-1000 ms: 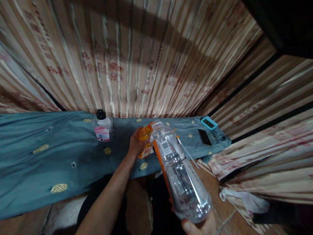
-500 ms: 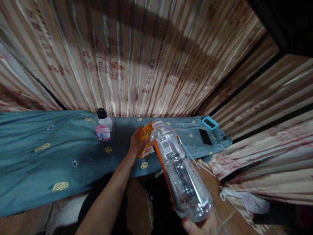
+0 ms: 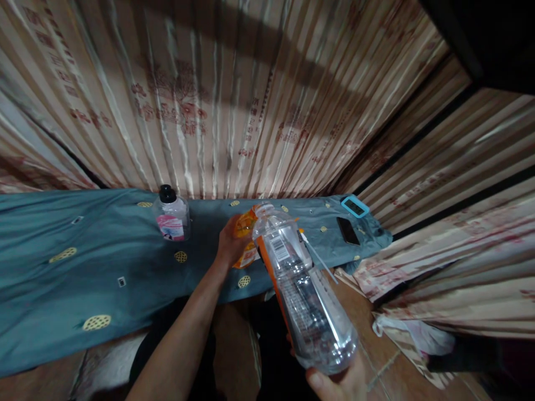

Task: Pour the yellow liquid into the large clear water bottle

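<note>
My right hand (image 3: 338,381) grips a large clear plastic bottle (image 3: 309,301) near its base. The bottle is tilted, with its neck pointing up and left, and carries an orange label strip and a barcode. My left hand (image 3: 234,239) is wrapped round an orange bottle (image 3: 246,225) on the cloth. The clear bottle's mouth is close to the orange bottle's top and overlaps it in view; whether they touch I cannot tell. A thin white stick with an orange tip (image 3: 320,257) shows beside the clear bottle.
A blue cloth with pineapple prints (image 3: 96,267) covers the long surface. On it stand a clear black-capped bottle (image 3: 172,217) with a pink label, a phone (image 3: 348,230) and a blue-framed digital timer (image 3: 355,206). Curtains (image 3: 234,111) hang behind. A white plastic bag (image 3: 426,334) lies at right.
The view has shifted slightly, so everything sits a little further left. Both hands keep their holds, and the two bottles stay in about the same position relative to each other.
</note>
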{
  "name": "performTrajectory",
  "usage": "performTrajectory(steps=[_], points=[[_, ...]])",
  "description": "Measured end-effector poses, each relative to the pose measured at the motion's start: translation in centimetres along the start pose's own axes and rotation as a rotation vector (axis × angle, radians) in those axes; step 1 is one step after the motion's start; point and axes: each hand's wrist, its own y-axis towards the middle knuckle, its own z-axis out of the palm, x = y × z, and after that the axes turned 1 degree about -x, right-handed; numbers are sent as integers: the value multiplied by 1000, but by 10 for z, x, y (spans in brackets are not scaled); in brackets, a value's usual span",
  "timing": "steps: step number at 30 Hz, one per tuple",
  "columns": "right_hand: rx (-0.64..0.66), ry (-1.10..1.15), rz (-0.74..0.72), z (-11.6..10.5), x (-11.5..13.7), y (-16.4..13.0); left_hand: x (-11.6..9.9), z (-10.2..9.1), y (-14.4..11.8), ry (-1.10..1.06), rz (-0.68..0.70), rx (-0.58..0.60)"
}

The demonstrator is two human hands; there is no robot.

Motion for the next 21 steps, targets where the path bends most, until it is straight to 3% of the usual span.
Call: performTrajectory(steps=[21], points=[[9,-43,-21,-6,-5,0,-1,-1,2,22,21,-2]])
